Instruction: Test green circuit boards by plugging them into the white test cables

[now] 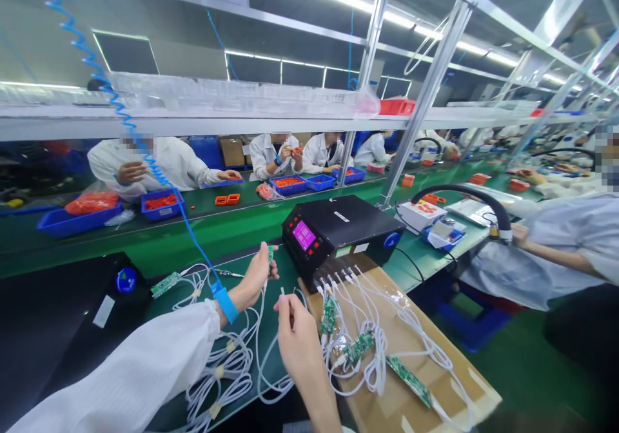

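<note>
My left hand is closed around a small green circuit board, held upright above the bench. A blue wrist strap sits on that wrist, tied to a coiled blue cord. My right hand pinches the white plug of a white cable just right of the board. Both hands hover over a tangle of white cables. To the right, several green boards lie plugged into cables on a brown cardboard sheet in front of a black tester box with a pink screen.
Another green board lies on the green bench at left, beside a black box. Across the green conveyor, several people in white coats work over blue bins of orange parts. A person sits close on my right by a black arched hose.
</note>
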Demonstrator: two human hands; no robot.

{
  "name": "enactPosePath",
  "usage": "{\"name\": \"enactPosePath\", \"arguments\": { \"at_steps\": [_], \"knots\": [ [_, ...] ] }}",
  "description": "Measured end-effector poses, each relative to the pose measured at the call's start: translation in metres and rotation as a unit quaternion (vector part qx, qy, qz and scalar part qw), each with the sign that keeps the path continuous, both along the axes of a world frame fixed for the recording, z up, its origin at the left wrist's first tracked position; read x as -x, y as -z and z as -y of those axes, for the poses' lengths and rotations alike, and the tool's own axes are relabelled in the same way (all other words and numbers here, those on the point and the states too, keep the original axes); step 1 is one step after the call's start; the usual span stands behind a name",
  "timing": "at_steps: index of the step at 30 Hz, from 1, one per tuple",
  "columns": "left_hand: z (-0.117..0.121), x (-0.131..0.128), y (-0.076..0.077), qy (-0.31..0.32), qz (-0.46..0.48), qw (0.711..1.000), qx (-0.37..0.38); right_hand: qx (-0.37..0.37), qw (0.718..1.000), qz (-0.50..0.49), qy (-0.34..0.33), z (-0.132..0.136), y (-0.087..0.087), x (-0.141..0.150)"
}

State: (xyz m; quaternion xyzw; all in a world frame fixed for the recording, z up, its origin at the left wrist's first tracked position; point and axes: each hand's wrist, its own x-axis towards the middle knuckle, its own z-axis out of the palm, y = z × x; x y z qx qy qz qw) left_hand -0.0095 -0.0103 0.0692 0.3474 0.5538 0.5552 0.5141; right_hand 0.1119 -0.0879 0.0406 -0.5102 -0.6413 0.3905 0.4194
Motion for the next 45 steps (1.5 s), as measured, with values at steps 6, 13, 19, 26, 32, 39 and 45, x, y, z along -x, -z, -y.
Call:
{"name": "enactPosePath", "arguments": {
  "at_steps": [6, 13, 19, 26, 32, 39, 45],
  "knots": [
    [0.004, -0.013, -0.005, 0.019, 0.075, 0.996, 0.052, -0.009, 0.989, 0.145, 0.016, -0.016, 0.020, 0.016],
    [-0.024, 0.011, -0.024, -0.093, 0.160, 0.983, 0.001, -0.033, 0.969, 0.246, -0.008, -0.016, 0.036, 0.014],
    [-0.014, -0.010, 0.003, -0.029, 0.145, 0.987, 0.068, -0.046, 0.984, 0.171, -0.005, -0.030, 0.036, 0.019],
    [-0.045, 0.019, -0.003, -0.122, 0.127, 0.984, 0.020, -0.007, 0.958, 0.281, -0.062, -0.016, 0.030, 0.008],
    [-0.034, 0.026, 0.005, -0.001, 0.037, 0.998, 0.056, 0.039, 0.930, 0.366, 0.011, -0.030, 0.041, 0.019],
    [-0.026, -0.006, 0.050, 0.092, -0.120, 0.984, 0.098, 0.012, 0.931, 0.358, 0.075, -0.042, 0.046, 0.004],
    [-0.026, -0.016, 0.071, 0.129, -0.221, 0.962, 0.097, 0.032, 0.917, 0.387, 0.091, -0.057, 0.051, -0.007]
  ]
}}
